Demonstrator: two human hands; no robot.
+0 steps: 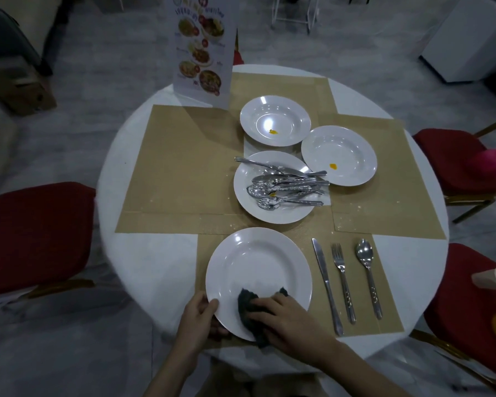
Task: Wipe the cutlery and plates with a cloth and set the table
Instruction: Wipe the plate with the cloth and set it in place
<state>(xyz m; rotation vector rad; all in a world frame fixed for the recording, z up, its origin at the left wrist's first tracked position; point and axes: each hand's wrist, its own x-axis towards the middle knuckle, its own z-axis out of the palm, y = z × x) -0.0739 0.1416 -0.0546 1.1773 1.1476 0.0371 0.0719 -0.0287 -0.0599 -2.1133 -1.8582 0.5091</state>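
The right hand (284, 316) presses a dark cloth (248, 306) onto the near side of the front plate (255, 262), fingers curled over it. The left hand (198, 313) pinches that plate's left rim, thumb on top. The plate sits on a tan mat (384, 305) at the table's (143, 270) near edge, part of its rim over the mat's left border. Just right, apart from the plate, lie a knife (325, 285), fork (342, 279) and spoon (368, 275) side by side. Beyond, a plate (242, 193) carries piled cutlery (284, 186); two stained bowls (275, 120) (338, 154) stand behind it.
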